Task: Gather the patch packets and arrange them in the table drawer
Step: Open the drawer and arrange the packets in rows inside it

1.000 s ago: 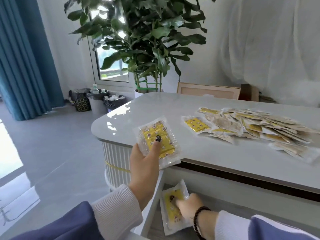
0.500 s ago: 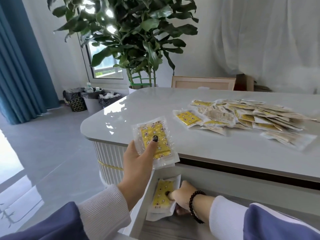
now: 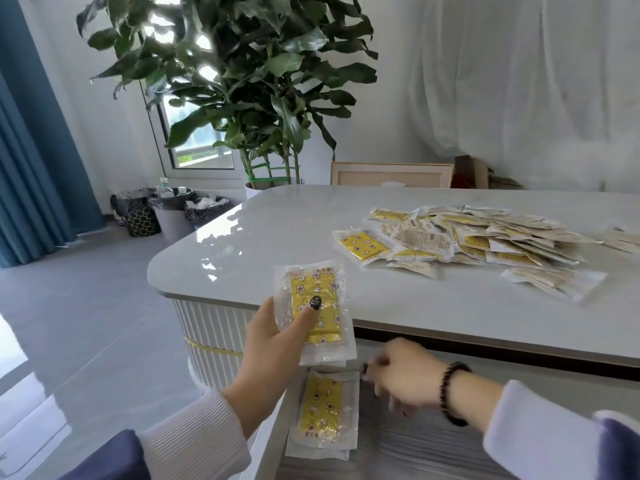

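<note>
The left hand (image 3: 277,337) held a small stack of patch packets (image 3: 317,315) above the drawer's (image 3: 273,445) left wall, thumb pressed on the yellow face, fingers hidden behind. Directly below that grip, more packets (image 3: 323,414) lay flat in the drawer. Just right of them the right hand (image 3: 398,375) was motion-blurred and apparently empty; whether its fingers were curled could not be told. Up and right of the grip, well apart, the loose heap (image 3: 467,240) lay on the tabletop (image 3: 277,233). The packets appeared light, thin and limp, with slick film wrappers; a pinch across the flat faces near one short end would likely hold best.
</note>
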`<state>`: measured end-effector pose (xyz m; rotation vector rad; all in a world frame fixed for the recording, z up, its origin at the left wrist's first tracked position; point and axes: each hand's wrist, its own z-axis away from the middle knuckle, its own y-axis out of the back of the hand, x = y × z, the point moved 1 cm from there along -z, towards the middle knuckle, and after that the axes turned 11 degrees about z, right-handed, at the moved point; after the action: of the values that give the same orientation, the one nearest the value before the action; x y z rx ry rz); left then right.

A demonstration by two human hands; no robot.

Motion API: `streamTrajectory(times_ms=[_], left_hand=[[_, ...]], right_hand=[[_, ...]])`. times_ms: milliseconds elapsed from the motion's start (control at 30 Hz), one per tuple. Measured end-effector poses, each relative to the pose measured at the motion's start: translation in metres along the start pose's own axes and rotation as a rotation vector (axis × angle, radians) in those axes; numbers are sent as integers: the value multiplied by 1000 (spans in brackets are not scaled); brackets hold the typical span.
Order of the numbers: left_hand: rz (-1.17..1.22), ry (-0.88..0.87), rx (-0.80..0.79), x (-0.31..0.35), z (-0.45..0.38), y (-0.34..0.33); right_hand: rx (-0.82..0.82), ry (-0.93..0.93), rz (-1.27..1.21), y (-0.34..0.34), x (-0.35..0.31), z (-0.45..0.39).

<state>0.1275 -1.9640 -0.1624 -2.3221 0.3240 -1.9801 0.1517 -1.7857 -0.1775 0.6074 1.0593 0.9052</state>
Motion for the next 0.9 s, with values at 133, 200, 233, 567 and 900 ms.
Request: streamTrajectory(times_ms=[133,200,233,567,900], left_hand=[[14,26,-109,1,5,-6],[10,49,-178,0,7,-11],[6,47,-208,0,8,-14],[-83,42,-228,-5,13,-24],[-113,57,-115,-12,-2,-14]], right_hand=[[139,143,-630,16,0,40],[162,192,-700,13,-4,49],[187,205,-677,10,-5,50],[152,155,-640,9,12,43],[-49,-274,-365,-26,99,10]])
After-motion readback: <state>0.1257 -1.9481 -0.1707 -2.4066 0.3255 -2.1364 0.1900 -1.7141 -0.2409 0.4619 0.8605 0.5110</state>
